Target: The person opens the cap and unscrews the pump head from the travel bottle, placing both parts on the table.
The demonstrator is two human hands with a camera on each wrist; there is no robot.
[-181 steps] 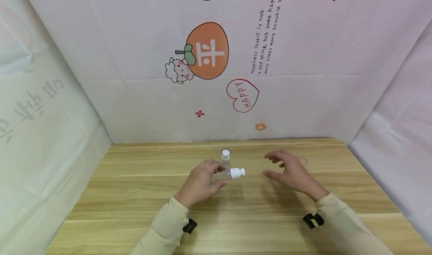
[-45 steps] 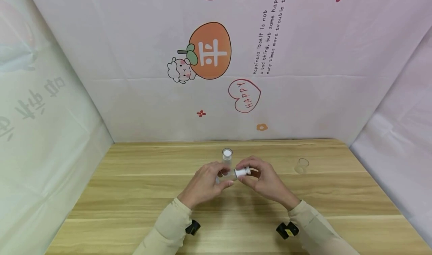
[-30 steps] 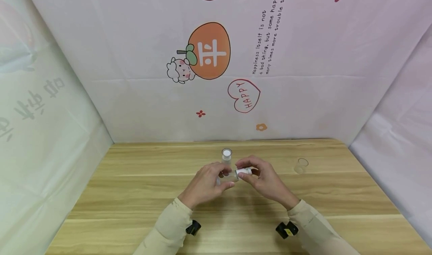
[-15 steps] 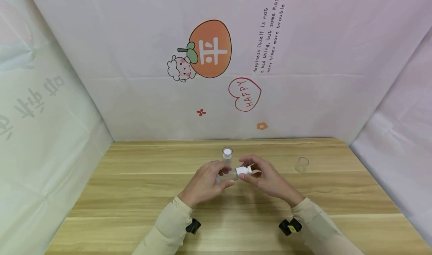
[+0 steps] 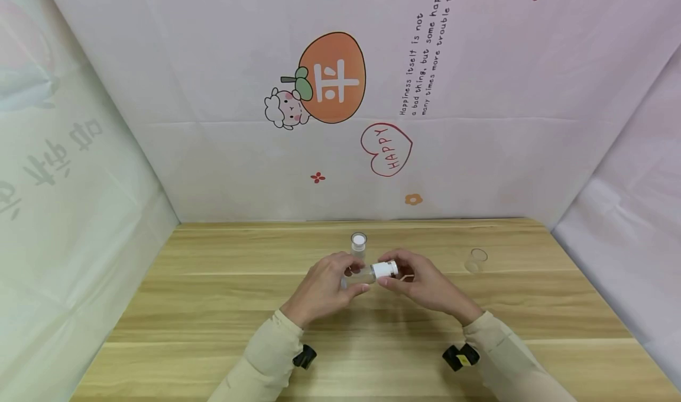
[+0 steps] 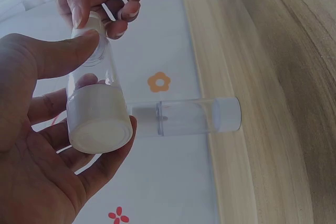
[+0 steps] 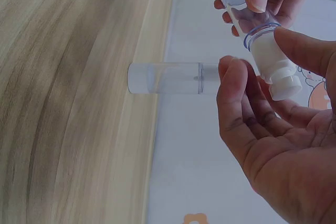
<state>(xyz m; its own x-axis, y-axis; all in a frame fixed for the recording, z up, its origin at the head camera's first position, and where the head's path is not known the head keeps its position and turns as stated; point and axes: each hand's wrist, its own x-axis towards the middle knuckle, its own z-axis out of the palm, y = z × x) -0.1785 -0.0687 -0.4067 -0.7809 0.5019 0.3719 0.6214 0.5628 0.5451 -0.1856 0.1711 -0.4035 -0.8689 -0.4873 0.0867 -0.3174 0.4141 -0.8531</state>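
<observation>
A clear pump bottle (image 5: 359, 278) with a white pump head (image 5: 384, 269) lies almost level between my hands, above the table. My left hand (image 5: 321, 287) grips its clear body; in the left wrist view its white base (image 6: 100, 121) faces the camera. My right hand (image 5: 425, 284) is at the pump head, thumb against the white collar (image 7: 270, 53) and fingers curled round it. In the right wrist view a small gap shows between the index fingertip and the collar. A second clear bottle (image 5: 359, 247), white-topped, stands upright just behind, partly hidden by my left hand.
A clear cap (image 5: 476, 261) stands on the wooden table (image 5: 223, 313) to the right of my right hand. White printed cloth (image 5: 239, 171) hangs at the table's back edge and along both sides.
From farther right, beside the clear cap, my right hand has come to the pump head. Its fingers have since shifted round the collar, and the nozzle has turned. My left hand keeps its hold.
</observation>
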